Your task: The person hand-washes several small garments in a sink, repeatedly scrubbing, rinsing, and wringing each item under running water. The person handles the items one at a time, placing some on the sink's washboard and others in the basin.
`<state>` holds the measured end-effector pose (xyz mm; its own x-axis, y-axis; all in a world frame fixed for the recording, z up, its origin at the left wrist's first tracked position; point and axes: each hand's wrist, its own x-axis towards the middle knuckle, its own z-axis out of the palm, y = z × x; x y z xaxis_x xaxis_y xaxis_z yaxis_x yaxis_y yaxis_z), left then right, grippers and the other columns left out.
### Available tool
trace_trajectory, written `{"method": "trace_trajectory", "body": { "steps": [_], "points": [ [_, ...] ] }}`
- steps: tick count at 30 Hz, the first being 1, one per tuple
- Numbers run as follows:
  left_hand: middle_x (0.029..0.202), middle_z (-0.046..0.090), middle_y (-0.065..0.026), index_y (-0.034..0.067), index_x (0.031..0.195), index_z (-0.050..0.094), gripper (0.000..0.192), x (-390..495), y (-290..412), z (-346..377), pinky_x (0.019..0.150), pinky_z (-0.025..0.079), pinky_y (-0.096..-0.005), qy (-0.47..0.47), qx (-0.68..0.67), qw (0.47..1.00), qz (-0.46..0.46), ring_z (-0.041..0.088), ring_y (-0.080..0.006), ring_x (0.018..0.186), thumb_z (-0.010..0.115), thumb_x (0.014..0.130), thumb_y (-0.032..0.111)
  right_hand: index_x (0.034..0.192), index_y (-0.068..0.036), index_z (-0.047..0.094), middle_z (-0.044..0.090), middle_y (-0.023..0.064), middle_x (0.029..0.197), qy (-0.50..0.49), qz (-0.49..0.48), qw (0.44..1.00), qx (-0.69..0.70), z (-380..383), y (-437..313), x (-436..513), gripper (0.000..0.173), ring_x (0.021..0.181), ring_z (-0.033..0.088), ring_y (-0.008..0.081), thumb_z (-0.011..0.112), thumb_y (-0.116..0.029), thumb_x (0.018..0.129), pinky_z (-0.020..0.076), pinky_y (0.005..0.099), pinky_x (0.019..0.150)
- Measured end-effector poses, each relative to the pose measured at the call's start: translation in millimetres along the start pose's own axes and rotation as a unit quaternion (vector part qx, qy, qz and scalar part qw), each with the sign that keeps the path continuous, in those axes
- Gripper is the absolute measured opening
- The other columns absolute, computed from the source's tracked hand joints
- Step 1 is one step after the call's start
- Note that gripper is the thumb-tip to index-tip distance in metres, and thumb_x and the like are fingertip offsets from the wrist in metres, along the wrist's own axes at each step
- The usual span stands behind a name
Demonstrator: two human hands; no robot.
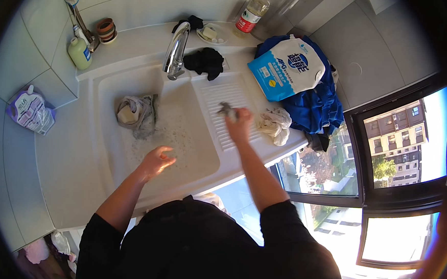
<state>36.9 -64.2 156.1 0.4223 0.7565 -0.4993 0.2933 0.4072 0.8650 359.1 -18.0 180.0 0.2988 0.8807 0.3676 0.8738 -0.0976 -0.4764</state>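
Observation:
My right hand [240, 122] grips a small, wadded grey cloth [227, 110] over the ribbed washboard [220, 95] moulded into the laundry sink; the hand is slightly blurred. Over the front part of the sink basin [201, 153], my left hand [157, 161] is wet and holds nothing, with its thumb and fingers apart. Soapy water with bubbles lies in the basin. In it a bunched grey cloth [147, 108] rests with a pale block, seemingly soap [127, 115], on top. A twisted off-white cloth [276, 123] lies just right of the washboard.
A chrome faucet [176, 50] rises behind the basin beside a black cloth [205, 63]. A detergent pouch [289, 68] lies on blue fabric [317, 107] at right. Along the back ledge are a soap dish [214, 37], an oil bottle [253, 13] and a green bottle [79, 53].

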Motion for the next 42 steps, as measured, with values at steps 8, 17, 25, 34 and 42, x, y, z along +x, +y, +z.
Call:
{"method": "trace_trajectory", "body": {
  "steps": [8, 17, 25, 34, 42],
  "points": [
    [0.094, 0.063, -0.0092, 0.008, 0.107, 0.066, 0.025, 21, -76, -38, 0.072, 0.049, -0.0367, 0.082, 0.085, 0.992, -0.043, 0.060, -0.0236, 0.085, 0.068, 0.087, 0.023, 0.120, -0.018, 0.064, 0.024, 0.0132, 0.157, -0.091, -0.032, 0.938, -0.332, -85, 145, 27, 0.042, 0.136, 0.035, 0.0360, 0.070, -0.030, 0.080, 0.0331, 0.0477, 0.110],
    [0.083, 0.067, -0.0102, 0.007, 0.098, 0.068, 0.024, 26, -102, -33, 0.065, 0.050, -0.0346, 0.191, 0.244, 0.943, 0.124, 0.064, -0.0210, 0.069, 0.064, 0.084, 0.026, 0.114, -0.014, 0.065, 0.055, 0.0152, 0.132, -0.220, -0.111, 0.878, -0.410, -63, 155, 75, 0.039, 0.117, 0.054, 0.0375, 0.070, -0.027, 0.078, 0.0448, 0.0503, 0.096],
    [0.092, 0.070, -0.0125, 0.006, 0.098, 0.070, 0.026, 35, -107, -36, 0.071, 0.053, -0.0359, 0.208, 0.038, 0.974, -0.085, 0.067, -0.0249, 0.075, 0.063, 0.084, 0.027, 0.109, -0.009, 0.064, 0.066, 0.0123, 0.108, -0.278, -0.242, 0.929, -0.026, 21, -8, 69, 0.027, 0.102, 0.063, 0.0316, 0.069, -0.013, 0.084, 0.0494, 0.0399, 0.091],
    [0.098, 0.071, -0.0150, 0.010, 0.096, 0.071, 0.028, 42, -121, -41, 0.079, 0.053, -0.0403, 0.210, -0.063, 0.969, -0.115, 0.067, -0.0305, 0.092, 0.065, 0.081, 0.033, 0.136, -0.012, 0.049, 0.047, 0.0169, 0.143, -0.369, -0.324, 0.868, -0.078, 267, -174, 53, 0.074, 0.134, 0.042, 0.0339, 0.078, -0.040, 0.074, 0.0329, 0.0449, 0.111],
    [0.105, 0.069, -0.0158, 0.009, 0.107, 0.067, 0.036, 57, -134, -47, 0.083, 0.053, -0.0453, 0.289, -0.011, 0.938, -0.192, 0.065, -0.0326, 0.100, 0.062, 0.088, 0.039, 0.118, -0.005, 0.057, 0.067, 0.0210, 0.101, -0.484, -0.386, 0.785, -0.021, 317, -140, 21, 0.046, 0.097, 0.064, 0.0395, 0.071, -0.027, 0.081, 0.0520, 0.0451, 0.079]
  ]
}}
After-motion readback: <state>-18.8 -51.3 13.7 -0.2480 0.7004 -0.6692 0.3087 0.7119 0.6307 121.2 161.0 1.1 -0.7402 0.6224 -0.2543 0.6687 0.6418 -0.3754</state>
